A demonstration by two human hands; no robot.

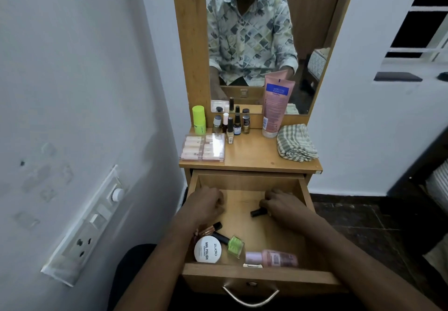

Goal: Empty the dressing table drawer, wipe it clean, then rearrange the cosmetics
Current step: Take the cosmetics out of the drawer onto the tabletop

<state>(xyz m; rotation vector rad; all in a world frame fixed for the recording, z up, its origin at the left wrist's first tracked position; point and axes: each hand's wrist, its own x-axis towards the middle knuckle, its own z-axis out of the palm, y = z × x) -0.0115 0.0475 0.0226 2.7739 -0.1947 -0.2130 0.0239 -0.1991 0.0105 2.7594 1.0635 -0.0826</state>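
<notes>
Drawer is standing pulled out under the worktop, with both hands reaching inside it.

Left hand is resting at 10 o'clock on the drawer floor, fingers curled under the palm; cannot tell whether anything is sitting inside the curl.

Right hand is lying at 2 o'clock, fingers bending over one end of a small black bottle and gripping it. The bottle is lying on its side on the drawer floor, its free end pointing toward 9 o'clock.

Cosmetics are lying along the front of the drawer, from 7 to 5 o'clock:
- rose-gold tube with a black cap, just below the left wrist
- white round tub, labelled nail polish, touching the front wall
- green nail polish, on its side, just beside the tub
- pink bottle, on its side against the front wall

On the worktop:
- clear case of pale tubes at 9 o'clock
- lime bottle at 11 o'clock
- row of small bottles standing at 12 o'clock
- tall pink tube leaning against the mirror at 1 o'clock
- folded checked cloth at 3 o'clock
</notes>
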